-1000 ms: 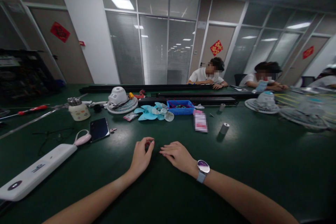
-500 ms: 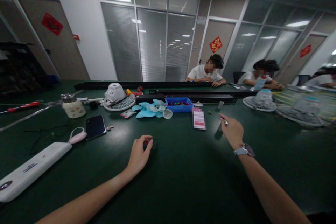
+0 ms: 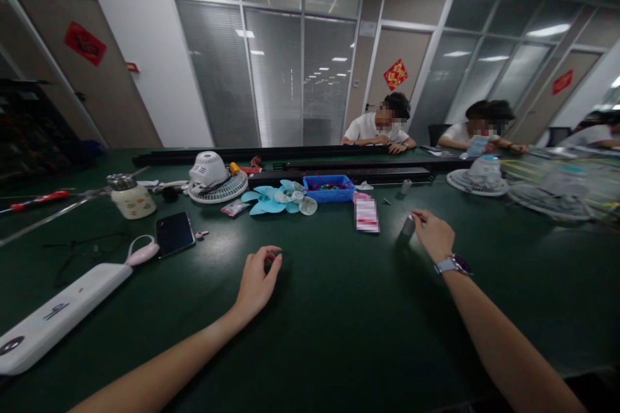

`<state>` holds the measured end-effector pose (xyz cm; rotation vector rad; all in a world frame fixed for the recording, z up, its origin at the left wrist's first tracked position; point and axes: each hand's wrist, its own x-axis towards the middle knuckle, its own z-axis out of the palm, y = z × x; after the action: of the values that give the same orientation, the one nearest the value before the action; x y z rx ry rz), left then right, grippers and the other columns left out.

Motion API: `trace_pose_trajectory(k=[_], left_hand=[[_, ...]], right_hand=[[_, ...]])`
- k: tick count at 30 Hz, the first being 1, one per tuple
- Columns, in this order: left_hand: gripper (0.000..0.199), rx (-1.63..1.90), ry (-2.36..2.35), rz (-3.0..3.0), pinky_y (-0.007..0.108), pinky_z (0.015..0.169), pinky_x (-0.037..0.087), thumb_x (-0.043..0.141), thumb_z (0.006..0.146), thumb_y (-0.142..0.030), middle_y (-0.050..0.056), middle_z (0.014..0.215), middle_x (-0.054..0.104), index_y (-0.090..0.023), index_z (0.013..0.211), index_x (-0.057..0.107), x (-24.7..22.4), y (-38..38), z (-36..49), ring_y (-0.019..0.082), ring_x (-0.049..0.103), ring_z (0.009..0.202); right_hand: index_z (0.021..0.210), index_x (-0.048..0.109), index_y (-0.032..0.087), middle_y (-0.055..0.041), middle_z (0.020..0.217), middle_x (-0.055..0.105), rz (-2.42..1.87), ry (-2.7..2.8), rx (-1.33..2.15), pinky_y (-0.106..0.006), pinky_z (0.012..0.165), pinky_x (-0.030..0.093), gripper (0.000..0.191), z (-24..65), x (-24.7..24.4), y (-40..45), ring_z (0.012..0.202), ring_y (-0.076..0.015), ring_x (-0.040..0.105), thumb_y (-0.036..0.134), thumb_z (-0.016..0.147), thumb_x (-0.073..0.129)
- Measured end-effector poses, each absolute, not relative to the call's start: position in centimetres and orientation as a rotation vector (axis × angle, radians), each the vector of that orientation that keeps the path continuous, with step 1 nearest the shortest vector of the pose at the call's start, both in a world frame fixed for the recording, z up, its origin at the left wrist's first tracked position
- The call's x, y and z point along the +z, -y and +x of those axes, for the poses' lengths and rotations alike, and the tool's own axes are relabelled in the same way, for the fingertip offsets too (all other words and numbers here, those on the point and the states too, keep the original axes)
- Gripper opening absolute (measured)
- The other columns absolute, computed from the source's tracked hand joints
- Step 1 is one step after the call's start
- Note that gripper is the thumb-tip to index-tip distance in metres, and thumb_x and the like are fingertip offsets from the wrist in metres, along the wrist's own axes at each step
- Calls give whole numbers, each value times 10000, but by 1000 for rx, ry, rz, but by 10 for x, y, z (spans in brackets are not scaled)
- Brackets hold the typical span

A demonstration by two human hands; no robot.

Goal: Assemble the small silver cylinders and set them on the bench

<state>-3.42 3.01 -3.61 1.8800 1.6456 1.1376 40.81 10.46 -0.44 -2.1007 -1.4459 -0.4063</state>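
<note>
My left hand (image 3: 259, 277) rests on the green tabletop (image 3: 310, 335) with its fingers loosely curled. A gap shows between thumb and forefinger, and nothing is in it. Further right, my right hand (image 3: 434, 234), a watch (image 3: 454, 264) on its wrist, pinches at the top of a small grey cylinder (image 3: 408, 226) standing on the table. The fingers partly cover the cylinder's top. A second, similar small cylinder (image 3: 405, 187) stands behind it. Left of my right hand lies a pink-and-white packet (image 3: 367, 214), its print blurred.
Ahead are a blue tray (image 3: 329, 192) of small parts, light blue fan blades (image 3: 274, 199) and a white fan housing (image 3: 208, 171). At left are a phone (image 3: 175, 234), a white power bank-like case (image 3: 62, 313) and a jar (image 3: 132, 199). Two people (image 3: 378, 128) sit opposite.
My right hand has tilted and its fingertips have come to the grey cylinder's top; a small shiny piece seen in them before no longer shows. My left hand stays put. The view has shifted slightly.
</note>
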Motion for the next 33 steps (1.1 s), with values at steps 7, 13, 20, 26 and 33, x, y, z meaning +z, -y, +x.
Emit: trace_pose_trajectory(k=[7, 13, 20, 26, 33], left_hand=[[350, 1133, -1633, 1878, 409, 836, 473, 469, 908, -444, 73, 969, 640, -194, 1095, 627, -35, -29, -34, 255, 569, 967], [329, 1103, -1642, 1900, 392, 832, 465, 469, 925, -429, 65, 986, 634, -207, 1119, 614, -40, -31, -36, 250, 555, 984], [301, 1109, -1630, 1930, 370, 846, 446, 475, 933, -405, 47, 979, 628, -219, 1133, 601, -43, -32, -37, 235, 547, 990], [313, 1057, -1631, 1929, 377, 829, 445, 470, 934, -411, 50, 995, 626, -216, 1149, 589, -42, -32, -37, 244, 540, 997], [312, 1055, -1632, 1944, 396, 853, 444, 474, 926, -398, 57, 990, 633, -206, 1142, 593, -40, -31, -37, 252, 543, 998]], right_hand=[[1106, 704, 249, -85, 937, 751, -2115, 1455, -332, -320, 621, 406, 350, 411, -6, -107, 836, -263, 680, 408, 934, 445], [1075, 680, 224, -99, 914, 743, -2107, 1424, -245, -313, 614, 405, 353, 408, -9, -107, 807, -256, 680, 433, 938, 431], [1158, 577, 205, -98, 919, 724, -2075, 1491, -272, -315, 623, 420, 417, 414, -23, -113, 823, -284, 680, 495, 859, 568], [1250, 479, 200, -106, 1055, 712, -1990, 1452, -271, -325, 664, 455, 505, 419, -32, -117, 851, -272, 688, 461, 835, 600], [1236, 526, 175, -124, 1046, 718, -1981, 1314, -17, -358, 748, 509, 616, 428, -50, -126, 894, -274, 688, 527, 750, 666]])
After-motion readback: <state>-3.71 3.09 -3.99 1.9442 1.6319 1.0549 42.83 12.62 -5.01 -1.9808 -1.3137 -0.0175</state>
